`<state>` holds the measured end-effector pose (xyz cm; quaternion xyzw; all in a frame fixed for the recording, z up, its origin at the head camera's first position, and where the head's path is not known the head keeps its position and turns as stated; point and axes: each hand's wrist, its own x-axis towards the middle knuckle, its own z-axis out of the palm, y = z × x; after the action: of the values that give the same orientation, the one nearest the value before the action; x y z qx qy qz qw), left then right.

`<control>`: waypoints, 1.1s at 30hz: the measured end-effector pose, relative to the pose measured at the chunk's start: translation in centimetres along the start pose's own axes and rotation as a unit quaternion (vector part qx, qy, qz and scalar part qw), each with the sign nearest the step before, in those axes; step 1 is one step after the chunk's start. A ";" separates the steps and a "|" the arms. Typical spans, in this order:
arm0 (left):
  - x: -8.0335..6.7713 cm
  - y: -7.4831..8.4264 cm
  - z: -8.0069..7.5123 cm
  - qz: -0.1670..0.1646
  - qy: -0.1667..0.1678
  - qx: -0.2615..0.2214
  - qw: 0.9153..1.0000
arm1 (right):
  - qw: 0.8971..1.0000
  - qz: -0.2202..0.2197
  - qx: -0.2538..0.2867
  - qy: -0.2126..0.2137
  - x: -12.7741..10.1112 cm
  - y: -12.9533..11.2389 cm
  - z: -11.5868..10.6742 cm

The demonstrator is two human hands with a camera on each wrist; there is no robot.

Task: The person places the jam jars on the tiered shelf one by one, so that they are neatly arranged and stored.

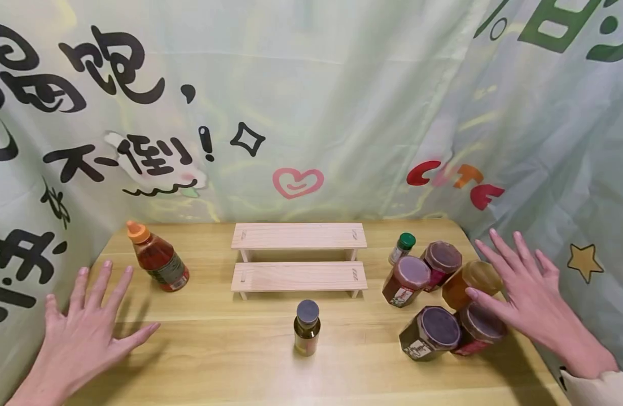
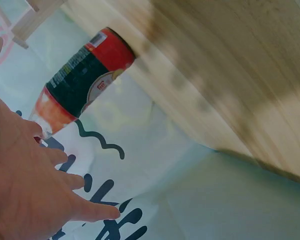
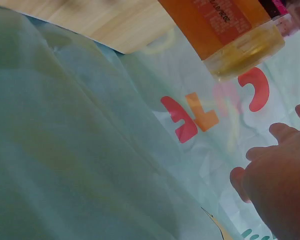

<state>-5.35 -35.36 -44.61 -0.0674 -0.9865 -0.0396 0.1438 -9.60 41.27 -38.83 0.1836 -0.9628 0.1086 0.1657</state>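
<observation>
My left hand (image 1: 85, 330) is held with its fingers spread at the left of the table, holding nothing. Just beyond its fingertips stands a red sauce bottle (image 1: 165, 264) with an orange cap; the left wrist view shows the dark label of this bottle (image 2: 77, 80). On the right, my right hand (image 1: 532, 299) hovers beside a group of jars, fingers apart and nothing in them. Nearest to it are an amber jar (image 1: 461, 286) and a dark-lidded red jar (image 1: 478, 330). A small dark-capped bottle (image 1: 307, 330) stands at the front middle.
A two-step wooden rack (image 1: 298, 276) stands at the back middle. Right of it are a green-capped shaker (image 1: 403, 247), two purple-lidded jars (image 1: 406, 281) and a dark jar (image 1: 428, 335). Printed cloth (image 1: 342, 113) hangs behind and beside the wooden table (image 1: 230, 361).
</observation>
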 end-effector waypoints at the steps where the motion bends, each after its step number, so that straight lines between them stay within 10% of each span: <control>1: 0.0 0.0 0.0 -0.001 -0.001 -0.001 1.000 | 1.000 0.001 0.001 0.000 0.0 0.0 0.0; 18: -1.2 3.4 0.6 0.030 -0.042 -0.090 0.995 | 0.997 0.054 0.042 0.026 -3.2 0.0 0.2; 33: 3.1 8.4 2.6 0.054 -0.098 -0.325 0.939 | 0.992 0.107 0.066 -0.001 -6.3 -0.7 1.2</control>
<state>-7.78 -26.45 -45.70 -0.1670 -0.9239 -0.3437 0.0182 -4.14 42.30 -42.04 0.0898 -0.9678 0.1888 0.1401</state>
